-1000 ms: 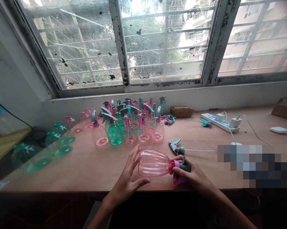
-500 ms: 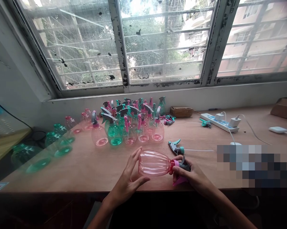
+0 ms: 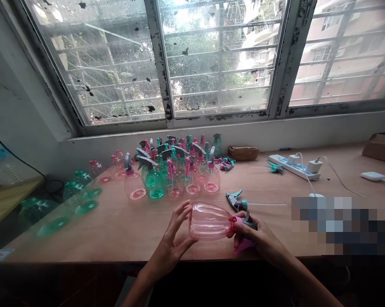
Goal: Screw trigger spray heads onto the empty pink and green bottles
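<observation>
- Pink clear-plastic spray bottle (image 3: 211, 221) lies sideways between both hands, near the front edge of the wooden table (image 3: 115, 238).
- Left hand (image 3: 170, 243): half-open in a curve, fingertips by the upper edge of the bottle's base and thumb by the lower; how firmly it grips cannot be told.
- Right hand (image 3: 259, 236): closed round the bottle's neck and dark spray head (image 3: 250, 221), pink trigger (image 3: 245, 245) showing below.
- Front row of fitted bottles: five, four pink bottles (image 3: 211, 181) and one green bottle (image 3: 154, 185); those behind overlap too much to count.
- At the left: six open-necked bottles, three pink (image 3: 95, 169) and three green (image 3: 80, 200).
- One loose teal-collared sprayer (image 3: 237, 202) lies just beyond the right hand; two white adapters (image 3: 314, 166) sit in the power strip (image 3: 280, 162).
- Compared with half a second earlier, the bottle is slightly further right, the left thumb overlaps it less, and the right fingers cover more of its pink collar (image 3: 239, 219).
</observation>
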Tool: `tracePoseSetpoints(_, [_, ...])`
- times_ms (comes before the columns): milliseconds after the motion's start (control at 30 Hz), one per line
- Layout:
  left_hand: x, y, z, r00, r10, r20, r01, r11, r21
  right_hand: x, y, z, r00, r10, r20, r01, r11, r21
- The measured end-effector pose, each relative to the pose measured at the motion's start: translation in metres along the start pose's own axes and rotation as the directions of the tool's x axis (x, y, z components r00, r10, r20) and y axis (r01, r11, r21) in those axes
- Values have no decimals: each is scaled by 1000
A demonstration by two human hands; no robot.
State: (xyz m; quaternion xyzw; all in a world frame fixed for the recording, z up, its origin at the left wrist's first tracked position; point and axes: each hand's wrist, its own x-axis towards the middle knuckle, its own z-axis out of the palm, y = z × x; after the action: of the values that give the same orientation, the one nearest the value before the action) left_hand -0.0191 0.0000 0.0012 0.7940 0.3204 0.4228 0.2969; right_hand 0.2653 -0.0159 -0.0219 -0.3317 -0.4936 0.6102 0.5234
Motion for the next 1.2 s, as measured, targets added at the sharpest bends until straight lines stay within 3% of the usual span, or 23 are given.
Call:
tracePoseSetpoints(233, [-2, 3, -2, 996, -82, 36, 83, 996, -24, -1, -5, 3, 1000, 7, -3, -7, 1000, -27])
tracePoseSetpoints(433, [-1, 3, 1, 1000, -11, 4, 11, 1000, 21, -1, -4, 4, 1000, -3, -20, 2, 999, -43])
tracePoseSetpoints(700, [-1, -1, -1, 994, -105, 8, 105, 992, -74, -2, -5, 4, 1000, 2, 14, -1, 997, -74])
tracePoseSetpoints(900, [-2, 0, 0, 999, -49, -4, 49, 999, -18, -2, -4, 4, 1000, 22, -6, -22, 999, -47])
tracePoseSetpoints(1067, [-2, 2, 1, 988, -148, 49, 154, 978, -138, -3, -5, 5, 1000, 11, 27, -10, 998, -60])
tracePoseSetpoints(1200, [0, 4, -1, 984, -169, 63, 175, 980, -95, -2, -4, 4, 999, 8, 42, -5, 996, -84])
